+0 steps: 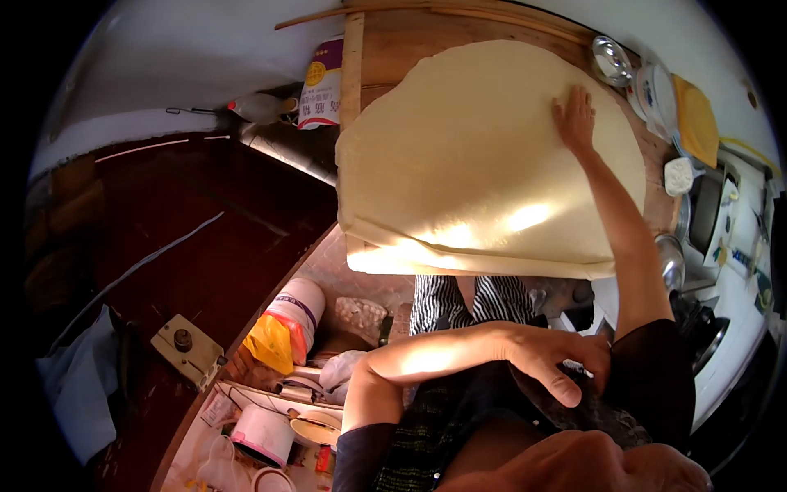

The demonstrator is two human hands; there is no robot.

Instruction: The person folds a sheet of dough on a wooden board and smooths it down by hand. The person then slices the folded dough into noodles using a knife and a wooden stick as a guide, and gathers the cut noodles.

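A very large, thin sheet of pale dough (484,148) covers most of the wooden board (393,33), and its near edge hangs over the board's front. My right hand (576,119) lies flat on the upper right part of the sheet, fingers spread. My left arm is bent across my body, and my left hand (557,361) is near my right upper arm, away from the dough. Its thumb stands apart and some of its fingertips are hidden by the sleeve.
Long thin wooden rods (508,18) lie along the board's far edge. At the right are metal bowls (611,61), stacked plates (653,94) and a white scoop (679,176). A printed flour bag (321,86) and a bottle (261,107) stand left. Shelves below hold containers (264,433).
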